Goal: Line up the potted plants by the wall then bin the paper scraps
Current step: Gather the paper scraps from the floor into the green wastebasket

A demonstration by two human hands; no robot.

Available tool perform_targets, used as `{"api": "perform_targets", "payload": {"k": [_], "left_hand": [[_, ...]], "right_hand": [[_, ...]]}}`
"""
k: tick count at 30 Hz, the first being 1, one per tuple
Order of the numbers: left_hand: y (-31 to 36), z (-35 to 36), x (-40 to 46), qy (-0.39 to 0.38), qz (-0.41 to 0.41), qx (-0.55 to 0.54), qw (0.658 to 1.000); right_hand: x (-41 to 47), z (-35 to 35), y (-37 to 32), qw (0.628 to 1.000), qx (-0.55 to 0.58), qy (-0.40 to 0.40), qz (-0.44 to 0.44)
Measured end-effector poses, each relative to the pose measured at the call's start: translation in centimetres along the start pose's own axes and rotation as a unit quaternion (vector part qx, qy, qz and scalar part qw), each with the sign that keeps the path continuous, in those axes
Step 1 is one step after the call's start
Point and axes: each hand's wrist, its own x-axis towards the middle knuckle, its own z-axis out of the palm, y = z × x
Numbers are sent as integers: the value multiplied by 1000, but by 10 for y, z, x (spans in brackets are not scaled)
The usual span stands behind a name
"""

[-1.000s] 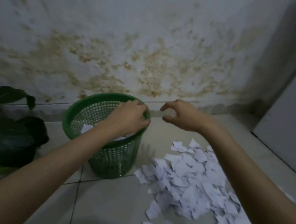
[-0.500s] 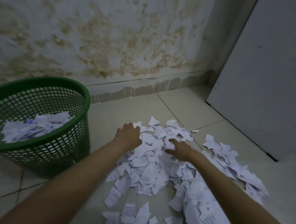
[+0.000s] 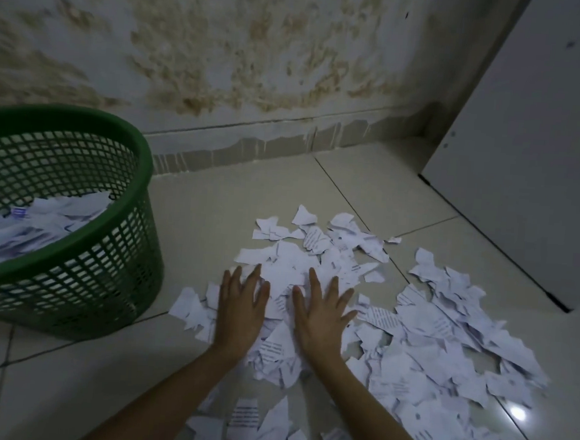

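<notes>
Left hand (image 3: 241, 311) and right hand (image 3: 323, 313) are lying spread, fingers straight, on the paper scraps (image 3: 421, 335). Bare floor (image 3: 213, 211) is separating the pile's edge from the green bin (image 3: 122, 242), which is seemingly holding scraps already.

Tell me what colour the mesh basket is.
Green basket, shown in the head view.

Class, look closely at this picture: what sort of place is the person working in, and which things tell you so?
Probably an indoor room corner in a home: a tiled floor, a stained wall with a skirting strip, and a green waste basket beside paper scraps.
</notes>
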Motion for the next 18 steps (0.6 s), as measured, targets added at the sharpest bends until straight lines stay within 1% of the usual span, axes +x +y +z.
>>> {"api": "perform_targets", "payload": {"k": [2,4,7,10,12,15,18], "left_hand": [[7,10,-7,11,-5,-78,997],[15,17,-12,19,-21,-148,989],[29,20,-17,32,-51,-246,967],[44,17,-20,29,-102,-332,937],[52,15,-22,30,-133,-362,922],[57,12,-22,48,-153,-394,905],[63,8,-25,79,-147,-378,910]], "right_hand": [[-3,4,-4,1000,9,8,-4],[-7,5,-7,999,50,15,-6],[-12,9,-11,987,155,37,-10],[-19,5,-21,963,265,33,14],[-24,-1,-28,948,317,39,13],[-28,-7,-34,924,377,55,28],[-28,-9,-34,908,408,74,67]]}}
